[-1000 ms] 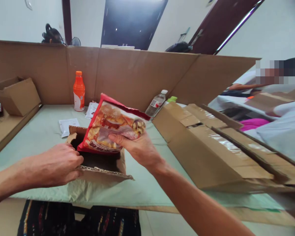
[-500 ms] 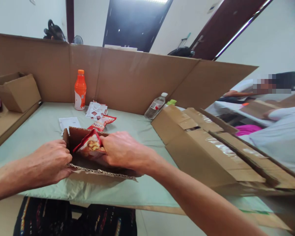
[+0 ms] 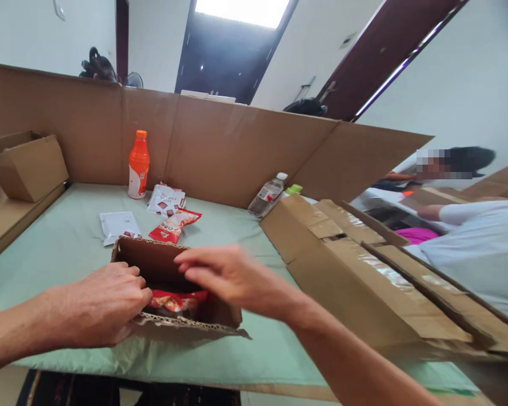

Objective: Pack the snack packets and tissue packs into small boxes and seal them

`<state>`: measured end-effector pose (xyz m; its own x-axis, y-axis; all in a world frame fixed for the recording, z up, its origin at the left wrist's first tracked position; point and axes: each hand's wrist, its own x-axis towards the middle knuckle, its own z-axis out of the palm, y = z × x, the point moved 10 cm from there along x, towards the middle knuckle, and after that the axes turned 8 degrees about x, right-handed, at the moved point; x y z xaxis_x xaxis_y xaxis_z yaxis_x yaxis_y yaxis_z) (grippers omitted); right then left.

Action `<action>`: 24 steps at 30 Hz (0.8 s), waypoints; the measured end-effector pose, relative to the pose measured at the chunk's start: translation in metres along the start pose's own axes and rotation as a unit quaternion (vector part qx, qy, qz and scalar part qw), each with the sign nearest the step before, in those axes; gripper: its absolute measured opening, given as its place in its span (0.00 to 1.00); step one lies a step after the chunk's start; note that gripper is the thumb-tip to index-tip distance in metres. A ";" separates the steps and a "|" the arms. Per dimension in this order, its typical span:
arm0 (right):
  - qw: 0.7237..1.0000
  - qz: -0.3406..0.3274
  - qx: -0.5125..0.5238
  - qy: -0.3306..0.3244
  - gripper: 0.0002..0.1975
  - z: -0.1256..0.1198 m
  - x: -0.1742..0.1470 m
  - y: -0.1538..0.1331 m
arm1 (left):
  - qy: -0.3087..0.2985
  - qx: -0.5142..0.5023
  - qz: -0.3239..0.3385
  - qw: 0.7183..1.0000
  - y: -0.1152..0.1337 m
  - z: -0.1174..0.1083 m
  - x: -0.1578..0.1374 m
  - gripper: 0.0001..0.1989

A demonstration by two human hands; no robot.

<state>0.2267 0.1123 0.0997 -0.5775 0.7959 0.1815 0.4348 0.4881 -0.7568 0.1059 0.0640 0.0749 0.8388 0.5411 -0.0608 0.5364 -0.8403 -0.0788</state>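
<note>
A small open cardboard box (image 3: 195, 326) stands near the front of the cloth-covered table. My left hand (image 3: 105, 301) is closed on the box's left edge. Inside the box lies a red snack bag (image 3: 178, 301), partly hidden by the front wall and my left fingers. Above the box's right side hovers my right hand (image 3: 232, 282), slightly blurred, holding nothing, its fingers stretched out. Just behind the box are another red-and-white snack bag (image 3: 173, 226), a white packet with brown squares (image 3: 166, 200) and a white packet (image 3: 118, 226) lying flat.
An orange bottle (image 3: 139, 166) stands by the tall cardboard screen (image 3: 228, 146). A clear bottle (image 3: 267, 194) leans at the back right, beside large cardboard boxes (image 3: 342, 282). Another box (image 3: 29, 169) stands at left. A co-worker in a white top (image 3: 482, 242) is at far right.
The red snack bag has left my right hand and now lies in the box. My right hand has opened and drawn up to the right. The view has tilted up slightly.
</note>
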 end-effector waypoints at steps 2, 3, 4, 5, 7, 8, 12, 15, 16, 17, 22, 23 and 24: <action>0.981 0.032 0.065 0.182 0.12 -0.057 -0.003 0.032 | 0.018 -0.026 0.001 1.000 -0.001 -0.001 -0.001 0.04; 0.961 0.076 0.096 0.247 0.12 -0.077 -0.003 0.060 | 0.022 -0.035 -0.002 0.999 -0.001 0.000 -0.002 0.03; 0.941 0.130 0.126 0.286 0.12 -0.087 0.000 0.092 | 0.024 -0.039 -0.009 0.999 -0.002 0.000 -0.003 0.03; 0.918 0.201 0.157 0.303 0.12 -0.087 0.005 0.128 | 0.023 -0.040 -0.019 0.999 -0.003 0.002 -0.004 0.04; 0.893 0.286 0.187 0.294 0.13 -0.072 0.026 0.187 | 0.007 -0.045 -0.040 0.998 -0.004 0.007 -0.006 0.06; 0.884 0.312 0.196 0.287 0.15 -0.060 0.038 0.211 | -0.007 -0.049 -0.050 0.997 -0.004 0.010 -0.007 0.07; 0.870 0.344 0.230 0.269 0.16 -0.012 0.083 0.273 | -0.061 -0.057 -0.074 0.994 -0.005 0.023 -0.009 0.11; 0.883 0.300 0.244 0.267 0.17 0.007 0.106 0.283 | -0.034 -0.031 -0.061 0.997 -0.005 0.020 -0.008 0.18; 0.891 0.276 0.245 0.264 0.17 0.010 0.112 0.281 | -0.018 -0.024 -0.055 0.998 -0.005 0.019 -0.008 0.20; 0.901 0.251 0.245 0.256 0.17 0.011 0.117 0.277 | -0.004 -0.020 -0.049 0.999 -0.006 0.018 -0.007 0.22; 0.951 0.149 0.195 0.186 0.23 -0.002 0.147 0.260 | 0.068 0.025 0.000 0.997 -0.008 0.018 0.001 0.13; 0.959 0.144 0.168 0.180 0.22 -0.011 0.154 0.262 | 0.086 0.039 0.018 0.995 -0.007 0.019 0.002 0.11; 0.964 0.145 0.136 0.176 0.21 -0.020 0.162 0.267 | 0.106 0.047 0.034 0.993 -0.007 0.022 0.001 0.09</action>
<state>0.2635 0.3789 -0.0606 -0.1688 0.9802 0.1036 0.3178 0.1537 -0.9356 0.1013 0.0714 0.0539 0.8789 0.4556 0.1409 0.4751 -0.8625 -0.1745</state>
